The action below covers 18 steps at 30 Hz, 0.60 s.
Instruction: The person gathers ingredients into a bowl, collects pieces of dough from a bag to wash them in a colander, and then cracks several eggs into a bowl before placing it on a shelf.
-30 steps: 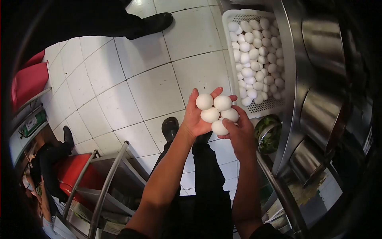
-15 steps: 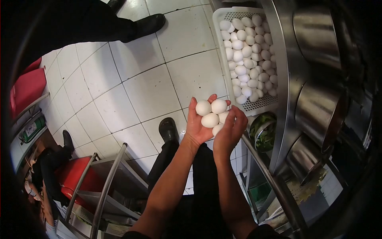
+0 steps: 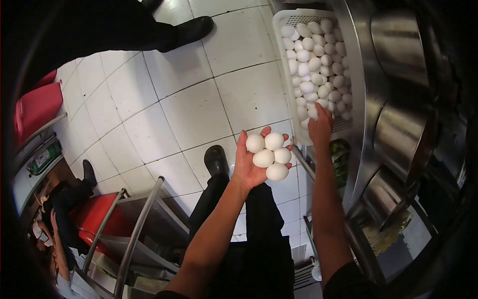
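My left hand [image 3: 245,167] is palm up over the floor, fingers curled round several white eggs [image 3: 263,158] that rest in the palm. To its right, my right hand [image 3: 321,128] reaches over the near end of a white perforated plastic basket [image 3: 280,47]. Its thumb and fingers close about one egg [image 3: 312,113] there; the far side of the grip is hidden. Many more white eggs [image 3: 314,64] are piled in the basket.
Steel pots [image 3: 402,144] stand on a metal shelf [image 3: 356,99] at the right. Green leaves [image 3: 340,162] show beneath my right forearm. A metal-railed cart [image 3: 139,229] is at lower left. Another person's shoe [image 3: 195,30] stands on the tiles, and a seated person [image 3: 64,214] is far left.
My right hand has left the eggs in my left palm and moved up and right into the basket. My left hand still holds its eggs, now all uncovered.
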Available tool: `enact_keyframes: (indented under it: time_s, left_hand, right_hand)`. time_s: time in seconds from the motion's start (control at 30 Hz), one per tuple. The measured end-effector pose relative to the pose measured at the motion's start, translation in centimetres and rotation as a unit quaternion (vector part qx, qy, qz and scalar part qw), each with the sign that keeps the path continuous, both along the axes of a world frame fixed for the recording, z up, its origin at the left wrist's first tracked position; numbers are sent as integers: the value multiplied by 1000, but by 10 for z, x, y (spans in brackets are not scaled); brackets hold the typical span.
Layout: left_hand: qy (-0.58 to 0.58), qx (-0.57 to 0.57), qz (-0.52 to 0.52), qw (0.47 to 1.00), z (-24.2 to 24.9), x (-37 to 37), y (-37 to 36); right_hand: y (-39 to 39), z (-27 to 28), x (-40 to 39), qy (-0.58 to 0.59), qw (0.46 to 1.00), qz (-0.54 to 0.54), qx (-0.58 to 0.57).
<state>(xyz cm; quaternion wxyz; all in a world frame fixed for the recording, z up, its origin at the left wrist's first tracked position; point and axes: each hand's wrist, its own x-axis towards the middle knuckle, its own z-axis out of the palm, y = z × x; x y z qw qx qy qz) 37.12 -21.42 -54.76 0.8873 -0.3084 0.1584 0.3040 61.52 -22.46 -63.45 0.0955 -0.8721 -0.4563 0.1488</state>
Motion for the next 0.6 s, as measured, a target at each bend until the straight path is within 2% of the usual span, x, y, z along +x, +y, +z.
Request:
enact_keyframes:
  time_s: [0.07,0.17,0.2,0.3,0.33,0.37,0.4,0.43,0.5,0.6]
  left_hand:
    - [0,-12,4,1000,10,-7,-4]
    - [7,-18,6,1000,21,-16,-11]
    - [9,-20,8,1000,26,-19,-15]
    - [-7,-20,28,999,43,-27,-25]
    - [-15,-17,35,999,50,-30,-27]
    - [-23,-13,44,999,57,-32,-29]
    - [-30,-8,54,998,68,-35,-30]
    - [-30,3,61,998,78,-38,-28]
    - [-23,21,80,996,107,-50,-29]
    - [-9,37,128,991,154,-73,-31]
  right_hand:
    - [7,-8,2,6,997,23,-77]
    - [11,-7,3,-3,996,14,-92]
    - [10,-6,3,-24,996,3,-82]
    - [2,21,-14,4,996,-84,25]
    - [-2,37,-24,32,991,-128,25]
    - [-9,53,-34,172,962,-202,64]
    - [-19,71,-44,307,908,-270,96]
    - [-25,89,-54,437,829,-328,122]
    - [-33,153,-95,487,767,-387,155]
    - [-58,230,-133,572,721,-367,138]
